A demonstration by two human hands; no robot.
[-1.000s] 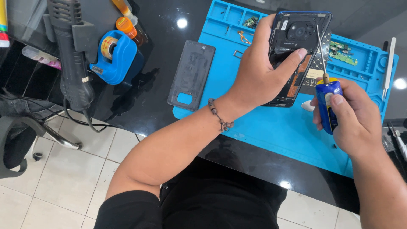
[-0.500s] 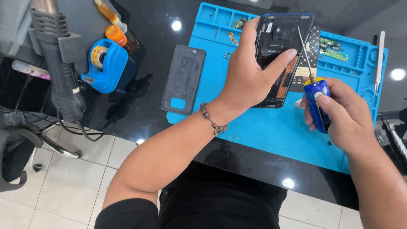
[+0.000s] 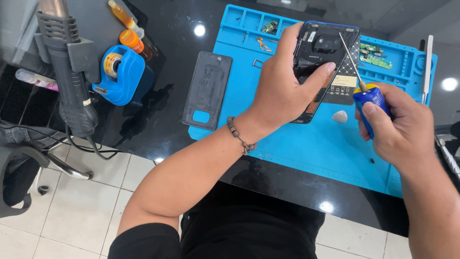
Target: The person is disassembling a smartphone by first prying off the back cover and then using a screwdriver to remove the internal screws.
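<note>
As seen from the head camera, an opened smartphone point(image 3: 322, 57) with a blue frame is held above a blue work mat point(image 3: 306, 144), its back removed and the dark inner plate and camera module exposed. The left hand point(image 3: 280, 91) is clamped around the phone's left edge and lower part, with the thumb laid across the inner plate. A beaded bracelet point(image 3: 239, 136) is worn on the left wrist.

The right hand point(image 3: 400, 127) is closed around the blue handle of a precision screwdriver point(image 3: 357, 79), the index finger laid along the handle. The thin metal shaft is angled up and to the left, and its tip is set near the phone's upper right corner, beside the camera module. Whether the tip is seated in a screw cannot be told.

The mat is laid on a glossy black tabletop point(image 3: 172, 129). A detached dark back cover point(image 3: 207, 91) lies flat at the mat's left edge, partly on the tabletop. A white triangular pick point(image 3: 340, 116) lies on the mat between the two hands. Small green circuit boards point(image 3: 373, 50) are seen in the mat's upper compartments, to the right of the phone. A thin metal spudger point(image 3: 428, 67) lies along the mat's right side.

At the left of the tabletop, a blue tape dispenser point(image 3: 124, 74) stands near a grey hot-air gun point(image 3: 67, 67), with an orange-capped bottle point(image 3: 132, 41) just behind the dispenser.
</note>
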